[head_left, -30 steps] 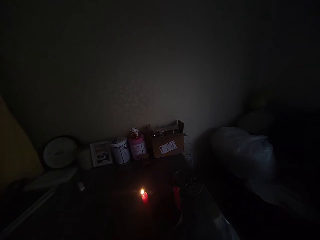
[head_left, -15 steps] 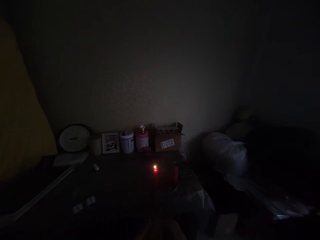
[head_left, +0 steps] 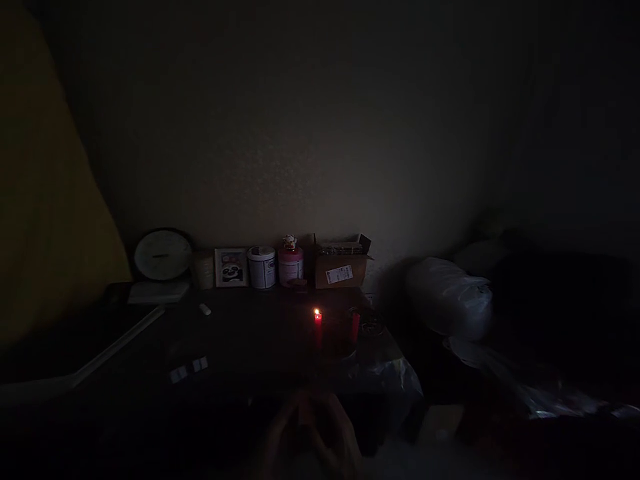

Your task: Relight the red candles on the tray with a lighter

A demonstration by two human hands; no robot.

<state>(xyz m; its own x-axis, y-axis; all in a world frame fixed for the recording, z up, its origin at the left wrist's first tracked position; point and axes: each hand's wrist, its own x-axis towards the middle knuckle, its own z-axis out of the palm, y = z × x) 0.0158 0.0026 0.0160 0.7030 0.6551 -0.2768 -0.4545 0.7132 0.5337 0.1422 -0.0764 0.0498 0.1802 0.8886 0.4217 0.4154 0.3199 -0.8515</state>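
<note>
Left hand (head_left: pixel 280 425) and right hand (head_left: pixel 342 437) held close together near counter (head_left: pixel 250 333); fingers open or closed can't be told. Red candle (head_left: pixel 318 323) lit beyond.

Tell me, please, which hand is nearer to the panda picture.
Left: the left hand is in front and to the right of the panda picture; the right hand is farther right.

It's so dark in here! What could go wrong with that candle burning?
The flame is bare, so the left hand or right hand might get burned if it came too close. If the red candle were bumped, it could tip, and the shiny, plastic-looking cover at the corner of the table might melt or catch fire. The dim light could also make things easy to knock.
</note>
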